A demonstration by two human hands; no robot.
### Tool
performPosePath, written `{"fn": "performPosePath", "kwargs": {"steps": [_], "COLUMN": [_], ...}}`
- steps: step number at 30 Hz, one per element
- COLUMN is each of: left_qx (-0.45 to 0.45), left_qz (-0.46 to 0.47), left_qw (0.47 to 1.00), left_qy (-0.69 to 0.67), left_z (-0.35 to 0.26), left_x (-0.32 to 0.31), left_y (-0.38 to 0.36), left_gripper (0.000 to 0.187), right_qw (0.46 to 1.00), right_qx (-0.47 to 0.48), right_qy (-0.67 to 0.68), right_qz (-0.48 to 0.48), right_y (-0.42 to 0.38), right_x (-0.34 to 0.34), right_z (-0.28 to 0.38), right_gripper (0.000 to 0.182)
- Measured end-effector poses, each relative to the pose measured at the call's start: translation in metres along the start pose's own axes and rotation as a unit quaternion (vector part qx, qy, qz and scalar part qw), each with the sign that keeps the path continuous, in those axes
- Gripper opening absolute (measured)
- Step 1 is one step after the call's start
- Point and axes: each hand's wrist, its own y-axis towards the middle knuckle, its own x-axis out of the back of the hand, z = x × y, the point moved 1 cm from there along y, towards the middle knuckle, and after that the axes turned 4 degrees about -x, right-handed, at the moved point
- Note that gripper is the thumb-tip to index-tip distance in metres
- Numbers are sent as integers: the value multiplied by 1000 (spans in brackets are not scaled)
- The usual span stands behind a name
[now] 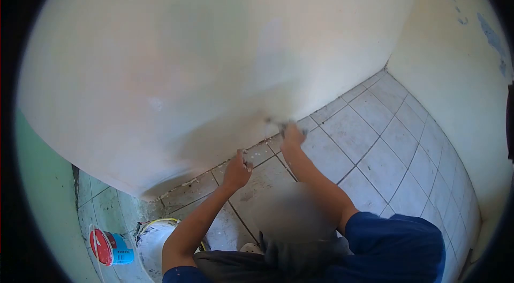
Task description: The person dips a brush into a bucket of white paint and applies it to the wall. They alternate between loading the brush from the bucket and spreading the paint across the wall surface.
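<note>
My right hand point(293, 137) grips what looks like a putty knife point(276, 122), partly blurred, close to the lower part of the pale wall point(214, 69). To its left is my left hand point(238, 170), just above the floor tiles near the foot of the wall. Its fingers are curled with the thumb pointing up; a whitish bit shows at the fingertips, too small to name. Faint patches mark the wall above both hands, and a shadow falls across it.
A white-smeared bucket point(155, 237) with a yellowish rim stands by my left arm. Beside it is a red and blue paint pail point(112, 247) with a handle. Tiled floor point(375, 138) runs right to another wall point(455, 58) with peeling blue spots. A green wall point(48, 192) is at left.
</note>
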Motion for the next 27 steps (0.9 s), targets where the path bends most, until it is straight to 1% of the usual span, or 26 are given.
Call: {"fn": "performPosePath", "kwargs": {"steps": [3,4,5,6,7,8,9,11,13,14,16,17,18,19,20,21,22,24,25,27], "left_qx": [4,12,18,21,23,26,29,32,36,37,27,17,6,3,2,4,10,25,25,30], "left_qz": [7,-1,-9,-19,-24,-28,-32,-14,9,24,41,43,42,58,75,94,105,124,127,141], "left_qw": [1000,1000,1000,1000,999,999,999,999,999,999,999,999,999,997,996,993,992,989,989,987], "left_qy": [14,12,9,6,0,-6,-12,-18,-23,-26,-11,7,26,42,56,70,71,72,75,76], "left_z": [9,13,18,21,25,27,27,23,23,26,25,23,22,23,26,27,25,19,24,34], "left_x": [17,19,20,20,19,18,17,14,7,2,-6,-8,-8,-8,-9,-9,-6,3,3,-1], "left_y": [8,11,16,22,25,28,30,31,31,31,29,27,27,26,24,22,19,15,15,14], "left_gripper": [38,37,37,36,36,36,36,35,35,36,36,36,37,37,37,37,37,37,37,38], "right_qw": [999,994,983,986,983,965,943,903,899,897,922,951,969,977,989,998,995,982,978,973], "right_qx": [-18,46,111,104,105,146,160,183,199,206,222,225,158,101,69,29,-18,-33,-3,121], "right_qy": [-40,-55,-70,-62,58,135,149,215,217,218,197,124,31,53,6,-2,-96,-178,-170,-148], "right_qz": [28,81,132,114,142,173,251,324,326,325,249,171,188,179,131,50,14,52,123,127], "right_y": [21,29,40,22,-15,-58,-72,-118,-139,-144,-107,-67,-80,-57,-37,-17,1,33,48,-26], "right_x": [4,-11,-40,-76,-104,-126,-139,-161,-169,-173,-167,-154,-121,-91,-56,-27,-1,3,-11,-57], "right_z": [-8,1,19,54,92,133,167,218,229,228,178,136,109,69,30,-8,-33,-56,-59,13], "right_gripper": [10,13,20,17,14,10,13,13,12,12,9,3,3,9,19,26,29,33,35,35]}}
